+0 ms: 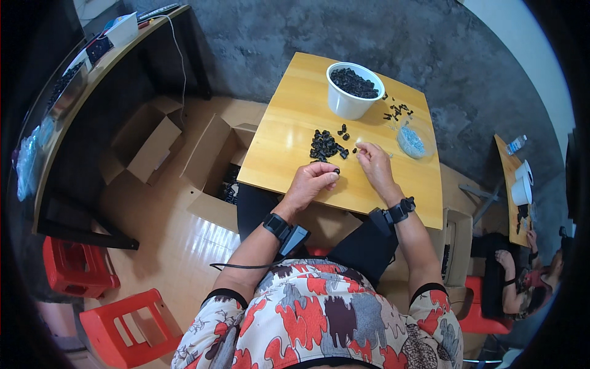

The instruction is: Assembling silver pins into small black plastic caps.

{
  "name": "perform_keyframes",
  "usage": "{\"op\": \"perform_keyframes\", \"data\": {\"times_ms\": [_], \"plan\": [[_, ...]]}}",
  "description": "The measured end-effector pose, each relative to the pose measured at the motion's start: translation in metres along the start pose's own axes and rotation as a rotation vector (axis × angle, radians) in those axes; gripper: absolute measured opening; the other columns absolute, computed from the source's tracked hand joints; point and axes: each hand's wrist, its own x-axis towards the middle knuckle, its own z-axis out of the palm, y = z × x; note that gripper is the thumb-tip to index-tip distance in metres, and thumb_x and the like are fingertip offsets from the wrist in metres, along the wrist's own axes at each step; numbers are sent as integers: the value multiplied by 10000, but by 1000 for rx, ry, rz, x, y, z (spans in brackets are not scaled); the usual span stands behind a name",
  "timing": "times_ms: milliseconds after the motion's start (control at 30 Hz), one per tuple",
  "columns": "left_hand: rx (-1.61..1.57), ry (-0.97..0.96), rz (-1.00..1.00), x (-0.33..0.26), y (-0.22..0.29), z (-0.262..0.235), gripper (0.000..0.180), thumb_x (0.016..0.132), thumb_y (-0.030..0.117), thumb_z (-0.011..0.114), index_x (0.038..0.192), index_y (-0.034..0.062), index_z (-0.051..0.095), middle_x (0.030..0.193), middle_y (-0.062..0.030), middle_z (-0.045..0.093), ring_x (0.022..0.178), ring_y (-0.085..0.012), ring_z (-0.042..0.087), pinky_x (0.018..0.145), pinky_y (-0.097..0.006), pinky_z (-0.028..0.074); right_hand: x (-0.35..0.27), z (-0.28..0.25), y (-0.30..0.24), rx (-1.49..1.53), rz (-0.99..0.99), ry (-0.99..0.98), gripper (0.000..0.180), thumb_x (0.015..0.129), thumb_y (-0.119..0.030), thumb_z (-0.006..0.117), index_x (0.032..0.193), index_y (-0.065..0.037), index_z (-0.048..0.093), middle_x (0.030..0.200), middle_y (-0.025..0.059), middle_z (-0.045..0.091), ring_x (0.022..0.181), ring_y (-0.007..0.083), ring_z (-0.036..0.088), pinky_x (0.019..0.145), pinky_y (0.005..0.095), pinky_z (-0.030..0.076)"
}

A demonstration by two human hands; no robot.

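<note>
My left hand [310, 183] rests on the small wooden table [289, 123], its fingertips pinched on a small black plastic part [335, 171]. Just beyond it lies a pile of the same black parts [324, 146]. My right hand [373, 163] is beside that pile, thumb and forefinger closed on a tiny pale piece [358, 145]. A white bucket [353, 91] full of black parts stands at the far side of the table. To its right are scattered black parts [398, 112] and a clear bag of small pale pieces [410, 142].
Open cardboard boxes [215, 166] stand on the floor left of the table, another box [453, 246] to the right. Red plastic stools [132, 329] sit at lower left. A long desk [80, 80] runs along the left. Another person [522, 277] works at a second table on the right.
</note>
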Motion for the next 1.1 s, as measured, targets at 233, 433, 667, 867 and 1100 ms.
{"op": "perform_keyframes", "data": {"times_ms": [233,433,667,867,1100], "plan": [[-26,0,7,2,-2,-2,168,857,89,641,1006,13,627,845,-33,644,719,-92,598,679,-220,503,12,17,20,-227,-31,-73,157,800,-100,618,930,-15,639,854,158,612,805,334,600,726,412,493],[-49,1,6,1,-1,-2,162,865,82,630,1013,15,626,857,-36,649,720,-91,600,681,-219,505,-10,9,-11,220,137,15,90,818,-44,620,894,5,626,829,105,638,674,175,633,618,288,500],[-52,6,-10,-7,3,5,169,867,92,632,1020,20,630,863,-33,651,718,-88,598,683,-221,506,-41,-26,-64,524,194,-80,161,836,-30,614,993,-4,643,802,50,612,656,72,579,609,209,474],[-25,-55,11,-24,11,11,182,867,93,634,1033,20,632,862,-28,648,722,-80,594,672,-220,505,-49,-29,-78,295,-83,-81,147,817,-25,633,962,-8,646,792,39,623,620,53,530,553,192,438],[25,-124,81,-34,23,22,198,860,111,650,1027,5,639,813,1,624,707,-47,558,639,-195,484,-47,-37,-84,375,-11,-124,119,782,-24,663,900,-14,656,778,44,640,611,75,550,544,212,451]]}}
